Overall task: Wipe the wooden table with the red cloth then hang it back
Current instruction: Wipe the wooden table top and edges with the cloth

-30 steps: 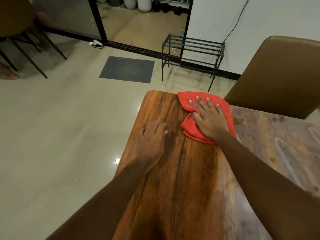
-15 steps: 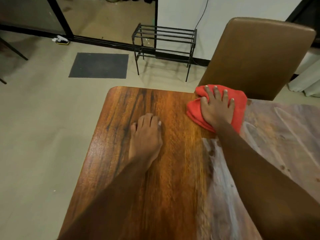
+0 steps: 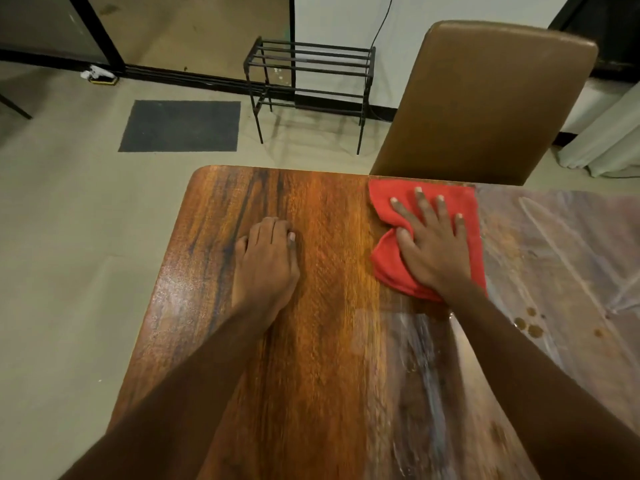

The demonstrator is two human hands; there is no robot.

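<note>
I get dim, warm indoor light. On the wooden table [image 3: 329, 237] pale glare sits along the left edge (a soft sheen), the near part smears with blur, and wide-angle distortion bends the borders.

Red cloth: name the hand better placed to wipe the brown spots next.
Right. The right hand presses flat on the red cloth, with the brown spots just beside that forearm. The left hand rests on bare wooden table, apart from the cloth.
</note>
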